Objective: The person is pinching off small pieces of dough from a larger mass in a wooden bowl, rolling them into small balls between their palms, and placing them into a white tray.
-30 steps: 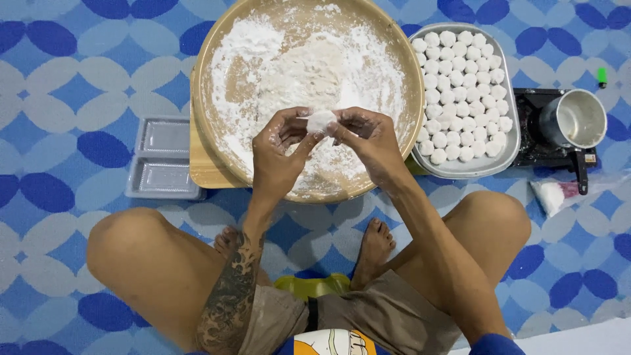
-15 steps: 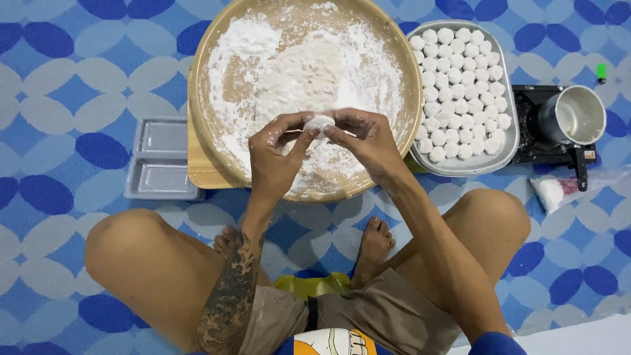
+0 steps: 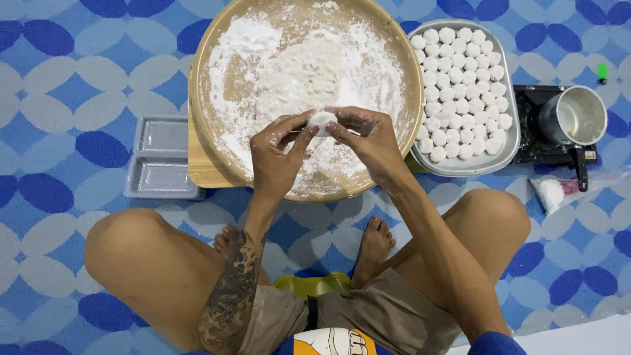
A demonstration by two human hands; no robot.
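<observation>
both hands, left hand (image 3: pixel 279 154) and right hand (image 3: pixel 368 141), kept pinching a small dough ball (image 3: pixel 323 120) above the floured round tray (image 3: pixel 204 85). nothing else had shifted; shaping looked unfinished.

- Floor (image 3: pixel 59 72): blue, grey and white leaf pattern.
- Bowl (image 3: pixel 204 72): tan, dusted white.
- Dough balls (image 3: pixel 460 85): white.
- Tray (image 3: pixel 509 131): silver.
- Pot (image 3: pixel 572 117): silver.

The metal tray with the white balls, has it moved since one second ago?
No. The metal tray lies as before between the round wooden tray and the small black stove, touching the wooden rim.
</observation>
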